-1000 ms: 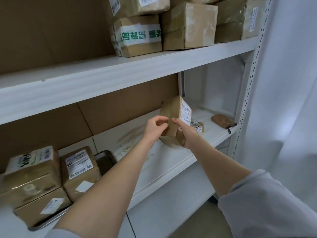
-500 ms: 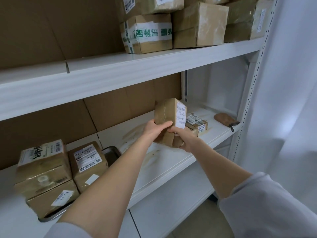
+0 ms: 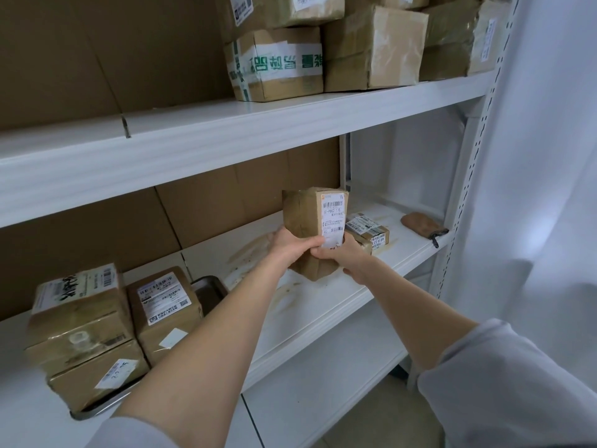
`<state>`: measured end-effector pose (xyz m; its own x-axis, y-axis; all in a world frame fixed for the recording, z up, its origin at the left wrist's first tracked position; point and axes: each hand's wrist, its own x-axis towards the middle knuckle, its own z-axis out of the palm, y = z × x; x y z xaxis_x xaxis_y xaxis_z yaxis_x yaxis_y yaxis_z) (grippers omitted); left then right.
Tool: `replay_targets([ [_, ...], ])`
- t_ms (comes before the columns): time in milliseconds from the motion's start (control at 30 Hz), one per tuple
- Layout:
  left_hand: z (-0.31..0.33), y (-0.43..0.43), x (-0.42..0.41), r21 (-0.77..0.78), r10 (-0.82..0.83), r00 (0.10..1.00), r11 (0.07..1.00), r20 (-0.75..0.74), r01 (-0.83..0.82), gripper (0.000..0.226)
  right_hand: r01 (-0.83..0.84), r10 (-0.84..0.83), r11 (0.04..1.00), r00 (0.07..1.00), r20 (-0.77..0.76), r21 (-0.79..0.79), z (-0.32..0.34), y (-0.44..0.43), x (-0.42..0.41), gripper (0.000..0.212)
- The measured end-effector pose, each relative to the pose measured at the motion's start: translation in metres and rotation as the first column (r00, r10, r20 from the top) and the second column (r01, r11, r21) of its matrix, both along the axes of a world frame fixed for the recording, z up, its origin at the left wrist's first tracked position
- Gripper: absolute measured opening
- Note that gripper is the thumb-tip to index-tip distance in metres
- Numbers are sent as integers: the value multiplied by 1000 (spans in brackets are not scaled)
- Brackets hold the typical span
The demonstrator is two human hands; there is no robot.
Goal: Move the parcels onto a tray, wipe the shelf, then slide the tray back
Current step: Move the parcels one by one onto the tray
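Looking at the lower left, you have three boxes (image 3: pixel 80 312) packed on the tray (image 3: pixel 210 287), with room at its right end. In the middle, your left hand (image 3: pixel 289 250) and right hand (image 3: pixel 344 258) both curl round a tall box (image 3: pixel 303 218), held over the stained shelf (image 3: pixel 323 302), likely to go there. One small box (image 3: pixel 368 232) waits just right; a brown cloth (image 3: pixel 420 223) lies further right.

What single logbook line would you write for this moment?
phase: loading tray | left hand, right hand: grip upright parcel over shelf | tray: three parcels aboard | small parcel: on shelf
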<state>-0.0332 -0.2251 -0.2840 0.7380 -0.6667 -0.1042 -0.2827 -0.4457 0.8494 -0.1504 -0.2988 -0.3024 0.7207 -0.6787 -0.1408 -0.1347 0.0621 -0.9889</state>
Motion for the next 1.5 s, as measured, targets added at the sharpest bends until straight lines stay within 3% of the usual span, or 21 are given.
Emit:
replay_targets([
  [100,-6,0,7,42,-28,997,999,71,25,80,-19,20,1000,995,-94,21,1,-5,-4,38],
  [300,-10,8,12,42,-118,989,993,94,114,89,111,-103,992,986,-133,54,-2,-13,-3,28],
  [667,-6,8,13,-47,-168,983,985,-68,165,84,175,-169,983,981,-99,51,1,-15,0,32],
  [800,-4,7,13,-55,-146,976,989,-160,139,66,206,-205,978,976,-69,11,3,-14,-1,29],
  [933,0,7,10,-63,-95,966,995,-239,82,48,213,-207,975,975,-77,68,4,-15,-2,23],
  [1267,5,11,6,-65,-24,958,998,-287,6,35,218,-210,974,971,-114,66,5,-19,2,21],
  [1500,4,14,8,-87,-5,955,996,-296,-21,40,210,-205,977,972,-113,32,3,-19,6,25],
])
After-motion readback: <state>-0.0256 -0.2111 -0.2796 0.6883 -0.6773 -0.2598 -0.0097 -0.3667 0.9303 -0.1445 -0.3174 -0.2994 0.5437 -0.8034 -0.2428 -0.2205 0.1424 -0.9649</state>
